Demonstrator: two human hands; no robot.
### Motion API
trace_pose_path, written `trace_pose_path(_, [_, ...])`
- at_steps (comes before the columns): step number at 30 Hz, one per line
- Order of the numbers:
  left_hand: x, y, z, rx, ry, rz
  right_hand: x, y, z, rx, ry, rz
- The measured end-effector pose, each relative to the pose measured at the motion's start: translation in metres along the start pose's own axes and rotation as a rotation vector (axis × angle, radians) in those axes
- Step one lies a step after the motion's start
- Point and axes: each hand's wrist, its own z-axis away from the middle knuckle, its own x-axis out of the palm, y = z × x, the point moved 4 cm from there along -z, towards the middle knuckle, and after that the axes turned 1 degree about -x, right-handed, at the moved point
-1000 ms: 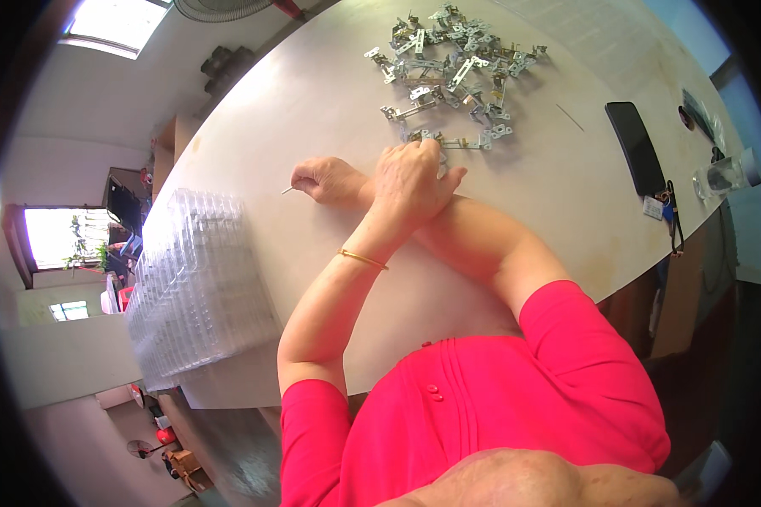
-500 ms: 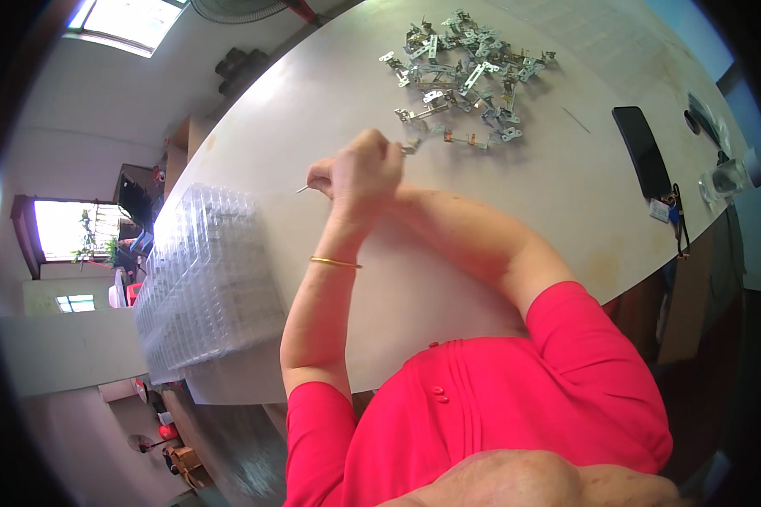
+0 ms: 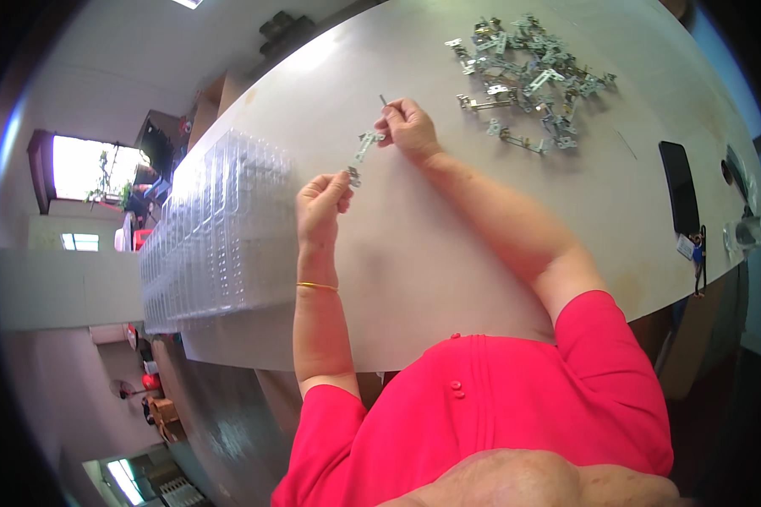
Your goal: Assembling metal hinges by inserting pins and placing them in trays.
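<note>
A small silvery metal bracket part (image 3: 364,149) is held up above the table between my hands. My left hand (image 3: 320,201), with a gold bangle on its wrist, pinches the lower end of it. My right hand (image 3: 410,131) is closed, its fingertips at the part's upper end. Out of the top of that right-hand grip sticks a short stretch of thin rod (image 3: 384,100); the rest of it is hidden by the fingers. Whether the right fingers also grip the bracket part, I cannot tell. A loose pile of similar metal bracket parts (image 3: 524,72) lies farther off to the right.
Stacked clear plastic trays (image 3: 220,228) stand on the left side of the pale table (image 3: 431,270). On the right lie a black phone (image 3: 678,186), keys (image 3: 698,253) and a clear bottle (image 3: 742,234). A thin wire-like piece (image 3: 626,144) rests near the pile.
My hands, close together and overlapping before, have drawn apart, and the bracket part now shows between them. The whole view has shifted, with the pile appearing farther right.
</note>
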Motion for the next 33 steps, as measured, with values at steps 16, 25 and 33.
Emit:
trace_pose_path(16, [-0.029,-0.036,0.020,-0.028,0.237,-0.752,0.007,0.005,0.003,-0.217,-0.085,0.402])
trace_pose_path(25, [0.032,-0.032,0.018,0.547,0.320,-0.974,0.003,0.002,0.010,-0.306,-0.149,0.680])
trace_pose_path(33, [0.025,-0.046,0.011,0.634,0.359,-0.818,0.001,0.013,0.001,-0.308,-0.193,0.649])
